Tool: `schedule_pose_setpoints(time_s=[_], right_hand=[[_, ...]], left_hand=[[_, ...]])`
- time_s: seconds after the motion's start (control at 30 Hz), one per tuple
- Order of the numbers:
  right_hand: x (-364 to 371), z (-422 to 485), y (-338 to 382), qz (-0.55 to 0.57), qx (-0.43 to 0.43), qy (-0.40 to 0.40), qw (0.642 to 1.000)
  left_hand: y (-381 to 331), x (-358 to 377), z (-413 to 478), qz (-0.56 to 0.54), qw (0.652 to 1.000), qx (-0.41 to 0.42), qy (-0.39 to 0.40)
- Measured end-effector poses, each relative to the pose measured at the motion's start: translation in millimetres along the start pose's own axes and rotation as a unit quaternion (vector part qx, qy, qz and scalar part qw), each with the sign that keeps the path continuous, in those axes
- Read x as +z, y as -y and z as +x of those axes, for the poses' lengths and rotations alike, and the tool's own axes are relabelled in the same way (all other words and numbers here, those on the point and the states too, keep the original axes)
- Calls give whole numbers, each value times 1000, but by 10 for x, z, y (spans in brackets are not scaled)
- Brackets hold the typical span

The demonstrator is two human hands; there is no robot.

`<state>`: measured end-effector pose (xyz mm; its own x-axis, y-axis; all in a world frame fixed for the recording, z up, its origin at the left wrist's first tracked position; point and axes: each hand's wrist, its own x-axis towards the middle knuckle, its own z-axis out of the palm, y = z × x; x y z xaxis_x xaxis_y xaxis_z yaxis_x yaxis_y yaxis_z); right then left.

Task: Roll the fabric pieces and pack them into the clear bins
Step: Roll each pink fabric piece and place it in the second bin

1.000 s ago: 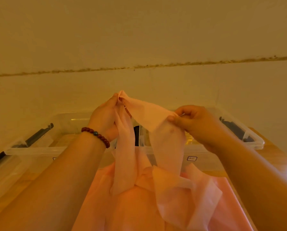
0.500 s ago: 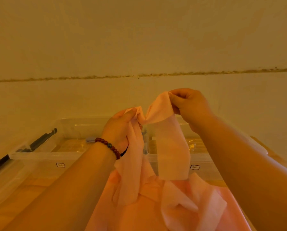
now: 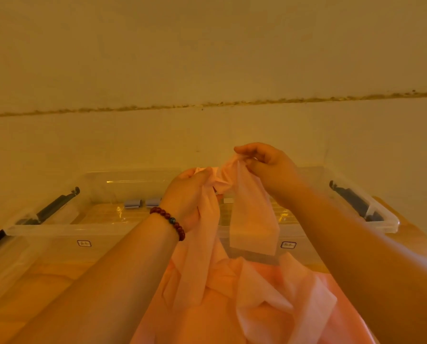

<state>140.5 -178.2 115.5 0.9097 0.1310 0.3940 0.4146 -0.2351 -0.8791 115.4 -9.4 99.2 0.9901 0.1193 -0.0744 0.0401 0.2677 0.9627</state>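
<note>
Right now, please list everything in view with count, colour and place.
fabric piece: one, pale pink, held up by both hands
fabric pile: one, pink, on the table in front
clear bins: two, transparent, side by side behind the fabric
latches: two, black, outer bin ends
small items: two, grey-blue, inside left bin
table: one, wooden, under everything
bracelet: one, dark red beads, left wrist
left hand: one, gripping the fabric piece
right hand: one, pinching its top

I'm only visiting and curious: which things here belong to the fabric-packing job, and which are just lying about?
Part of the job: pink fabric strip, held by the left hand and right hand; pink fabric pile; left clear bin; right clear bin.
Just there: bead bracelet on the left wrist; wooden table.
</note>
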Motion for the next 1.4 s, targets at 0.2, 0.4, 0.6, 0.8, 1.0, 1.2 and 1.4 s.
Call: schedule_pose_setpoints(time_s=[0.2,0.4,0.6,0.8,1.0,1.2,1.4], right_hand=[[-7,13,-19,-13,13,35,999],[-56,-221,-217,-269,86,231,931],[-75,-350,-154,-153,92,73,981],[182,-506,106,37,145,61,987],[279,-519,119,243,230,-19,942],[223,-423,38,231,192,-84,950],[29,-364,24,232,141,-118,955]], left_hand=[[27,-13,52,3,998,40,-38],[199,-37,24,94,995,23,-21],[221,-42,11,74,997,25,20],[255,128,-76,-64,994,27,86],[193,119,-111,9,988,28,154],[137,109,-166,52,989,8,138],[67,120,-199,69,992,-57,93]])
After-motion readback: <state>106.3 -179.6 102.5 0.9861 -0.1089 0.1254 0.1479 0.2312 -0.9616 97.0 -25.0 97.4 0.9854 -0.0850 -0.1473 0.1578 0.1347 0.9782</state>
